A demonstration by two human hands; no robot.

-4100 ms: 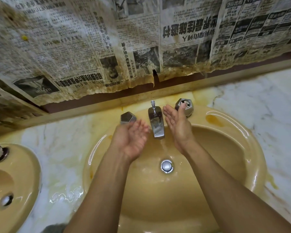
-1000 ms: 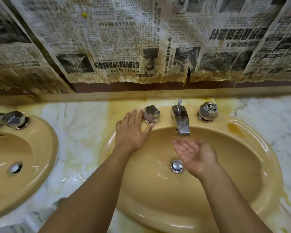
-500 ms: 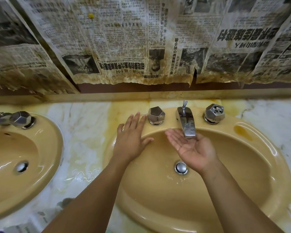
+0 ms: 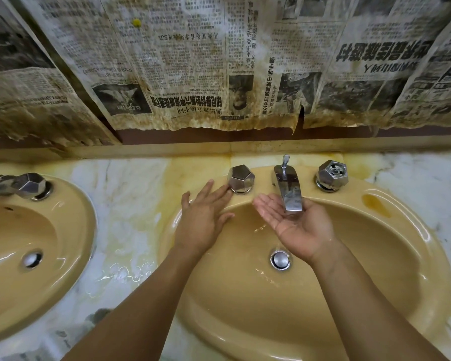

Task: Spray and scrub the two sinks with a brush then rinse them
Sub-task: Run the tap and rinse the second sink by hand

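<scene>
Since half a second ago the left hand has slid its fingers along the rim toward the left knob; the right hand stays cupped under the spout.

Both hands are released and grasp nothing. The left lies flat, palm down, on the back rim of the right sink, fingertips just at the knob's base; whether they touch it I cannot tell. The right is palm up, wet, fingers loosely spread, with the spout's tip over the palm.

A thin film of water ripples in the right sink around its drain. The left sink sits well apart, its bowl glistening around its own drain.

Between the sinks runs a stained marble counter with beads of water. A right knob stands beside the spout, and an orange stain marks the rim near it. Browned newspaper covers the wall behind.
</scene>
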